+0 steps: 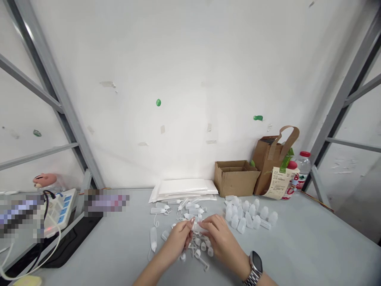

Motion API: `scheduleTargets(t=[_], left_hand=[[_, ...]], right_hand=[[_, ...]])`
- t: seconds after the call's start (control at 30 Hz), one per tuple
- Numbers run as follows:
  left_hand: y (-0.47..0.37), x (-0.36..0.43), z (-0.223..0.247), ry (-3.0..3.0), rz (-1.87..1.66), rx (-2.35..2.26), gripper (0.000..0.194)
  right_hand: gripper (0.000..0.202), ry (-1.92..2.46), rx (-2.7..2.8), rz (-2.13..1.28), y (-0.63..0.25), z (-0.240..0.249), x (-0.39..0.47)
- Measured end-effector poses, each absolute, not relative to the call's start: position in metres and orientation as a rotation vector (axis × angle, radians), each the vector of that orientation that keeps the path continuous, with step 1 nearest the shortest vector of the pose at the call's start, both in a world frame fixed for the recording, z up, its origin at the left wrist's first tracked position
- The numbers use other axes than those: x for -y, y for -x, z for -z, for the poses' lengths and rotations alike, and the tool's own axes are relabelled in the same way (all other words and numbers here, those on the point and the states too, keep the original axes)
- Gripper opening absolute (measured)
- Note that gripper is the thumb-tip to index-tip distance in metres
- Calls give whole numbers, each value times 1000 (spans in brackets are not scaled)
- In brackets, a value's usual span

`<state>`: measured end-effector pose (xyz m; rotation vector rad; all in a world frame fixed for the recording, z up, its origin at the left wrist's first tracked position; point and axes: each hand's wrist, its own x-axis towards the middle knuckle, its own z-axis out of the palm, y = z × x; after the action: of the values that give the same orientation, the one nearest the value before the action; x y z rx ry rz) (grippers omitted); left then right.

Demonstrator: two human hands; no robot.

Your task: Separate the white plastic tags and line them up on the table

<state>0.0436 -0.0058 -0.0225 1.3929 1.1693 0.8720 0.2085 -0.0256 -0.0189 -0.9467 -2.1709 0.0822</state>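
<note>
Crosswise, roughly, holding a small translucent bottle (197, 227) between left hand (180, 234) and right hand (219, 235), above loose white caps (203, 246) on the tabletop (119, 246); cannot tell which way it points. Pinching it with nearly closed fingertips at either end.

Open tabletop (300, 242) right of bottles (250, 214)

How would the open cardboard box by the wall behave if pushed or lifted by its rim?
The cardboard box has thin walls and no closed lid, so its rim would likely flex. Low and broad, it should slide rather than tip. Pushed right, it would probably meet the paper bag. Weight unclear: contents hidden.
</note>
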Motion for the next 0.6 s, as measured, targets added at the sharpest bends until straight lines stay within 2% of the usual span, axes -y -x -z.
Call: scheduleTargets(t=[0.2,0.4,0.6], left_hand=[[-39,-2,25,-1309,-737,-1135,61],[-40,3,24,-1429,-864,-1165,53],[-41,4,26,-1437,-823,-1245,54]], right_hand=[[38,925,2220,105,-209,18,24],[40,1010,2293,131,-206,17,24],[32,1014,2281,179,-204,22,23]])
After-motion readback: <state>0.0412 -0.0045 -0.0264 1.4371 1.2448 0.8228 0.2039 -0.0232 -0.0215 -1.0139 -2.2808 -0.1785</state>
